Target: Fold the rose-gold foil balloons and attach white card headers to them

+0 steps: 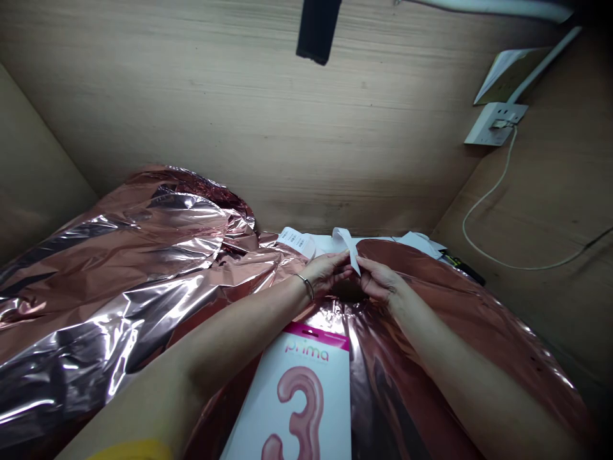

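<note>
My left hand (pixel 326 271) and my right hand (pixel 380 278) meet at the middle of the view, both pinching a narrow white paper strip (pixel 348 246) that curls up between them. A thin bracelet circles my left wrist. Under and around the hands lies a large crumpled rose-gold foil balloon (pixel 143 268). Near my forearms rests a white retail card (pixel 301 402) with a pink header reading "prima" and a picture of a rose-gold number 3.
White paper labels (pixel 299 241) lie on the surface behind the hands. A wooden wall (pixel 239 115) rises at the back, with a white power socket (pixel 495 122) and a white cable (pixel 483 211) on the right panel. A black strap (pixel 317 29) hangs from above.
</note>
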Demonstrator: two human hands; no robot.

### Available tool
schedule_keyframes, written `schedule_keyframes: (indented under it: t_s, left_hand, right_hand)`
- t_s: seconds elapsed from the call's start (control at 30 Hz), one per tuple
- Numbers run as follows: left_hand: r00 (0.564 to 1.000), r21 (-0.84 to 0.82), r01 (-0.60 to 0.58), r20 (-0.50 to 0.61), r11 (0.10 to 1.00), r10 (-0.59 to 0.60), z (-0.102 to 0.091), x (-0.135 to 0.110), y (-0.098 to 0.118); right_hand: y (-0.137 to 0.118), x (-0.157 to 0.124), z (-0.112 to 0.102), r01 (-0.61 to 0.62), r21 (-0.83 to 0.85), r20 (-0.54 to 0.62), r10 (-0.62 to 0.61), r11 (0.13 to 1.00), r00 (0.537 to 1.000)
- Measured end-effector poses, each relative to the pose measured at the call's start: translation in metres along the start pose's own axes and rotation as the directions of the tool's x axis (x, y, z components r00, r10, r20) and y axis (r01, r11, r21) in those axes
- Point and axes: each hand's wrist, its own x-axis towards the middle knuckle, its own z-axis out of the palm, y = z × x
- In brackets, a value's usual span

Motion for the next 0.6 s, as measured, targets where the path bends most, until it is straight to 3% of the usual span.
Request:
schedule_keyframes:
  t_s: [0.6]
  left_hand:
    - [1.0, 0.252, 0.011, -0.012, 0.968, -0.008, -0.006, 0.005, -0.013]
  right_hand:
    - [0.012, 0.004, -0.001, -0.059, -0.131, -0.099, 0.046, 0.99, 0.994]
